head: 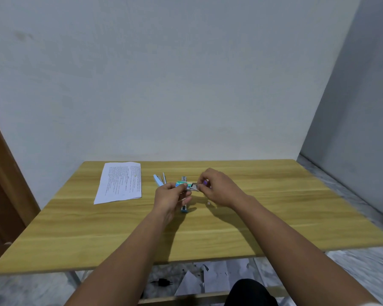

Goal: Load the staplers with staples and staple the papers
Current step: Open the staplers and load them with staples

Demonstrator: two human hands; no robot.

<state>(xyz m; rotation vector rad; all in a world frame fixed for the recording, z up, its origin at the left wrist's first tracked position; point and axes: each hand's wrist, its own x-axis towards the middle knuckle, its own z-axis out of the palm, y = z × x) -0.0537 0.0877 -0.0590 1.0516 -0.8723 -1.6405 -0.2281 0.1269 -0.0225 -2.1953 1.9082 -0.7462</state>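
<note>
Above the middle of the wooden table [274, 206], I see the left hand [170, 196] pinching a small green staple box [181, 184] steady while the right hand [217, 187] pinches its slid-out tray [194, 187] (contents too small to tell). Two staplers [158, 180] and the papers [119, 182] lie behind.

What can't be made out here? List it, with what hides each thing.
Head view only:
- Staple box: contents too small; left hand covers its left end.
- Blue stapler: mostly hidden beneath both hands.
- Right hand: fingertips' grip too small.
- Paper: print too small to read.
</note>
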